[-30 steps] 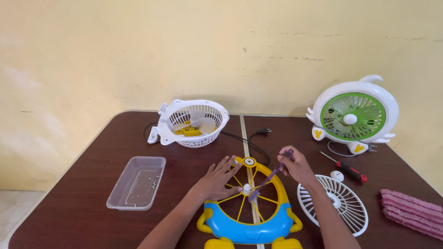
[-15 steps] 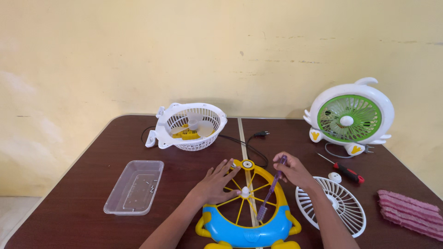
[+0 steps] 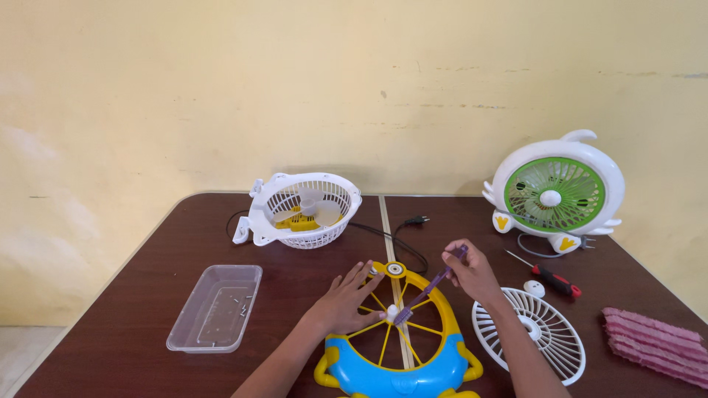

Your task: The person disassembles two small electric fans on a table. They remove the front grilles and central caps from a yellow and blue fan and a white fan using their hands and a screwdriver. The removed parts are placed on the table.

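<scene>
A yellow and blue fan front cover (image 3: 398,354) with yellow spokes lies flat near the table's front edge. My left hand (image 3: 346,298) rests flat on its left spokes, fingers spread. My right hand (image 3: 472,274) grips a purple toothbrush (image 3: 428,287), whose bristle end touches the spokes close to the white hub (image 3: 391,312).
A white fan grille (image 3: 532,333) lies to the right, with a small white cap (image 3: 535,288), a red-handled screwdriver (image 3: 549,278) and a pink cloth (image 3: 656,345). A white fan body (image 3: 299,210) with black cord, a green-white fan (image 3: 557,193) and a clear tray with screws (image 3: 216,307) stand around.
The toothbrush swept down the spokes toward the blue base, then came back up to the hub. My left hand stayed on the cover. The view tilted slightly.
</scene>
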